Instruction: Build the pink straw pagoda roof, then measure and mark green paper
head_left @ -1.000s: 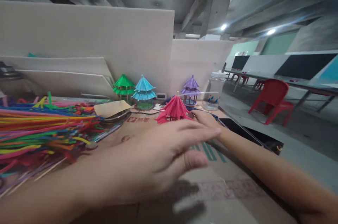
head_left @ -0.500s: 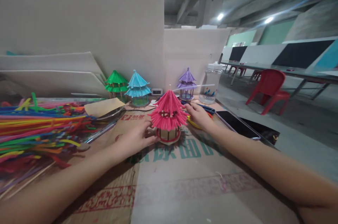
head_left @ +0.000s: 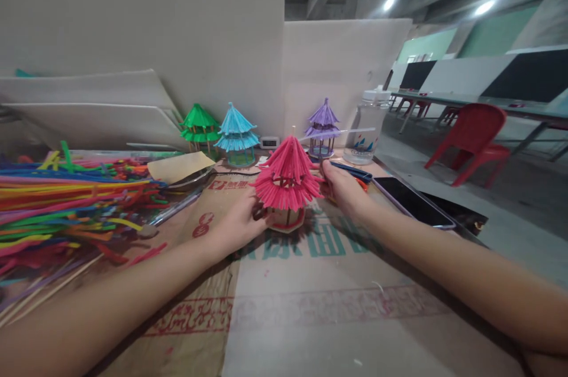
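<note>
One pink model pavilion (head_left: 289,181) sits between the left hand (head_left: 237,226), fingers low against it, and the right hand (head_left: 346,187), fingers curled alongside, firm grip unclear; a purple pavilion (head_left: 323,127) stands on the far side.

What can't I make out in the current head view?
All in the head view:
Left hand: some fingertips, hidden by the pink model house.
The house's far side: faces away.
Small display: any digits, too small to read.
Coloured strips: far ends, cut off by the left edge.
</note>
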### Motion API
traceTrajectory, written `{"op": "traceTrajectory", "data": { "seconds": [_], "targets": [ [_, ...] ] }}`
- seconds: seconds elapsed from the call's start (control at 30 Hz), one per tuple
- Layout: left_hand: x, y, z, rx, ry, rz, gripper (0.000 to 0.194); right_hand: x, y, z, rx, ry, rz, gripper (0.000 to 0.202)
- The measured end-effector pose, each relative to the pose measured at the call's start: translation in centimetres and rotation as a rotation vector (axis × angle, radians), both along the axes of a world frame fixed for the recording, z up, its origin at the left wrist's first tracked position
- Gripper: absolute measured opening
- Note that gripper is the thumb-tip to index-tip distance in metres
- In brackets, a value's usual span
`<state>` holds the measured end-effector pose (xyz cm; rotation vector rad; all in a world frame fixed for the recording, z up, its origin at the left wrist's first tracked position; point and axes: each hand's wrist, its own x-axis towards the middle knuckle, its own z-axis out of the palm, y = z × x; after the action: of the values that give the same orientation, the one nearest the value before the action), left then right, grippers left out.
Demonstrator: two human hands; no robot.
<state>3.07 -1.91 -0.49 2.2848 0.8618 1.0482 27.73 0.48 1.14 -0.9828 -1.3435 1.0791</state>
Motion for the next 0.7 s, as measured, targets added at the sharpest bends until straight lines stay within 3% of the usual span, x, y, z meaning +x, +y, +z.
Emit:
{"op": "traceTrajectory", "data": {
  "seconds": [0.17,0.27,0.33,0.43,0.57,0.7],
  "targets": [
    [0.0,0.1,-0.1,-0.101,0.026,0.038,0.017,1.3,-2.2,5.4,0.176,-0.083,-0.041,0.046],
    [-0.1,0.1,-0.1,-0.077,0.062,0.074,0.016,0.7,-5.2,6.8,0.306,-0.240,-0.013,0.048],
    [-0.2,0.2,0.1,0.029,0.082,0.092,0.016,0.1,-7.2,6.0,0.324,-0.310,0.015,0.047],
    [-0.3,0.3,0.2,0.186,0.108,0.100,0.019,-0.7,-9.3,3.0,0.222,-0.304,0.119,0.044],
    [-0.4,0.4,0.1,0.203,0.174,0.126,0.015,-1.9,-10.4,-1.0,0.106,-0.252,0.223,0.042],
    [-0.5,0.5,0.1,0.245,0.221,0.153,0.014,-2.9,-10.6,-1.8,-0.006,-0.120,0.321,0.042]
  ]
}}
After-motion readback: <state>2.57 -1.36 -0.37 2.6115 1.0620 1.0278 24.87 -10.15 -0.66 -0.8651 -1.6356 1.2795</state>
